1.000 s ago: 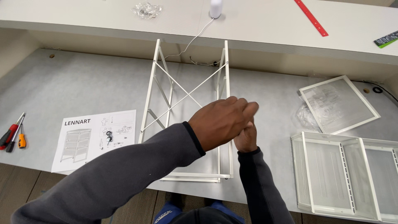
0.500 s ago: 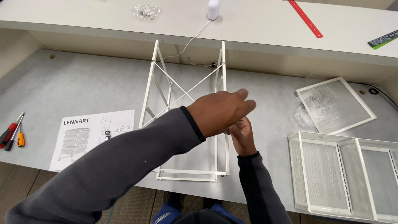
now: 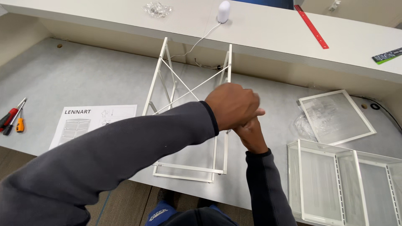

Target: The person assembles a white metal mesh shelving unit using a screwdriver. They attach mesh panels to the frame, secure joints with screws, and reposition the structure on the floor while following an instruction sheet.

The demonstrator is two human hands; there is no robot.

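L hand [image 3: 232,106]: curled in loose fist, laid over R hand, above frame's right rail.
R hand [image 3: 250,132]: under L, fingers hidden; can't tell if pinching anything.
Frame [image 3: 190,125]: white wire rack w/ crossed braces, lying on grey desk [image 3: 83,79], centre.
Left of frame: instruction sheet [image 3: 90,123]; screwdrivers [image 3: 12,117] at far edge.
Right: white mesh panels [image 3: 335,180], framed panel [image 3: 337,117] behind.

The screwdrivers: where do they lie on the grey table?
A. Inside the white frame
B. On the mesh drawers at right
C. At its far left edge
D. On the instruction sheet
C: the screwdrivers lie at the table's far left edge, left of the instruction sheet.
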